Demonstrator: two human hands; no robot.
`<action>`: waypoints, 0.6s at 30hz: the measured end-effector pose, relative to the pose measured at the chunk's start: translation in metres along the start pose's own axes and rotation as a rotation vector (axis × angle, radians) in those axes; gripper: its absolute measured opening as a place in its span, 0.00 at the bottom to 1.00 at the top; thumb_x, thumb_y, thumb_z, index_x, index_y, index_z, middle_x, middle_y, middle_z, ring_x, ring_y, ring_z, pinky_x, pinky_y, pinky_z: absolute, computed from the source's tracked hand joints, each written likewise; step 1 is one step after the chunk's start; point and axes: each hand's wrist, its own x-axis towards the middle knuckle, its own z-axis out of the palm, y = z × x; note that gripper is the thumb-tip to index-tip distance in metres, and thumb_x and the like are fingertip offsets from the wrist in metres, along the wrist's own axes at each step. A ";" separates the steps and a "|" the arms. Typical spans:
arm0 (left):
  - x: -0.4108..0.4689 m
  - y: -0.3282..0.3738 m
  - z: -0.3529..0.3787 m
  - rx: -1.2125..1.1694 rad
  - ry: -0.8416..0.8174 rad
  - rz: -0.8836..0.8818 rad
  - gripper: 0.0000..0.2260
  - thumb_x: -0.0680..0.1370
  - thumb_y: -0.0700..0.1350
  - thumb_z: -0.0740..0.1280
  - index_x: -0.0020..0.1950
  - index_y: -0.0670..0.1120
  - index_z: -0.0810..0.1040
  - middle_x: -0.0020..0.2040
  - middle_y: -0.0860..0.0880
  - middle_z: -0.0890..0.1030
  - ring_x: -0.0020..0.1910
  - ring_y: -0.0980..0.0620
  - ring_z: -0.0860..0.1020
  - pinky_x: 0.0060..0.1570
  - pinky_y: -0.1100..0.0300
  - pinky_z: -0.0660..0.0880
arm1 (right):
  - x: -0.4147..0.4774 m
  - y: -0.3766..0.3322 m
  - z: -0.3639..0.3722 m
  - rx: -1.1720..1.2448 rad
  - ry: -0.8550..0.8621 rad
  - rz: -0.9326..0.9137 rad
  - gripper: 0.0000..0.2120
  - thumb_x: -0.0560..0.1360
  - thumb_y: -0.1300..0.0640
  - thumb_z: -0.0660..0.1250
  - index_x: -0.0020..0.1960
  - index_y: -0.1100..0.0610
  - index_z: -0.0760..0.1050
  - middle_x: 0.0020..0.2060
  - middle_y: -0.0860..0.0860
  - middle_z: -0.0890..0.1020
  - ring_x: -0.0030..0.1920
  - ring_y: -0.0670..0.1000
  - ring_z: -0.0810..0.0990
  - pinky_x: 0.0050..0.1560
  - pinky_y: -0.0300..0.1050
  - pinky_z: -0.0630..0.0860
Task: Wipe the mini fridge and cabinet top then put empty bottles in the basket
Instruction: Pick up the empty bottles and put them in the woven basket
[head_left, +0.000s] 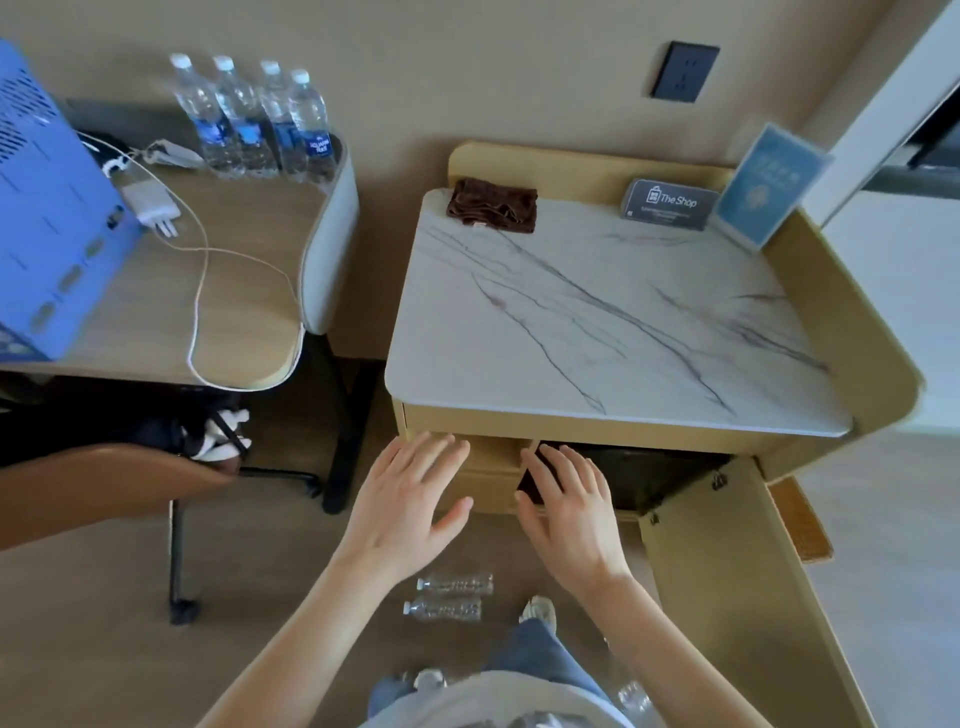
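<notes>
A brown cloth (492, 208) lies crumpled at the back left corner of the marble cabinet top (597, 322). Below the top, the cabinet door (727, 582) stands swung open and the black mini fridge (639, 478) shows inside. My left hand (408, 499) and my right hand (566, 506) hover side by side in front of the cabinet's lower front, fingers spread, holding nothing. Two empty clear bottles (449, 596) lie on the floor near my feet. Another clear bottle (634, 699) shows partly at the bottom edge. A woven basket (802, 519) peeks out behind the open door.
A grey sign (667, 203) and a blue card stand (769, 184) sit at the back of the cabinet top. To the left, a desk (156, 312) carries several full water bottles (254, 119), a blue box (47, 208) and a charger with cable. A brown chair (104, 499) stands at its front.
</notes>
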 end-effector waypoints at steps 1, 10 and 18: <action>-0.003 0.003 -0.006 -0.004 0.031 0.016 0.25 0.79 0.58 0.57 0.70 0.47 0.75 0.67 0.50 0.77 0.68 0.48 0.74 0.70 0.50 0.66 | -0.005 -0.001 -0.007 -0.008 0.026 -0.001 0.22 0.79 0.47 0.59 0.67 0.58 0.78 0.63 0.57 0.80 0.66 0.61 0.77 0.67 0.60 0.72; -0.045 0.046 -0.015 -0.029 0.106 0.039 0.24 0.79 0.57 0.59 0.70 0.45 0.76 0.66 0.48 0.78 0.66 0.46 0.76 0.67 0.47 0.72 | -0.066 0.005 -0.044 0.007 0.121 0.035 0.20 0.77 0.53 0.68 0.66 0.59 0.78 0.62 0.57 0.81 0.65 0.62 0.78 0.67 0.62 0.71; -0.121 0.129 0.029 -0.023 -0.045 -0.055 0.27 0.78 0.59 0.56 0.72 0.47 0.74 0.69 0.49 0.77 0.68 0.44 0.75 0.67 0.43 0.70 | -0.176 0.045 -0.062 0.031 -0.082 0.120 0.21 0.80 0.49 0.65 0.71 0.55 0.74 0.66 0.51 0.78 0.69 0.61 0.73 0.68 0.60 0.70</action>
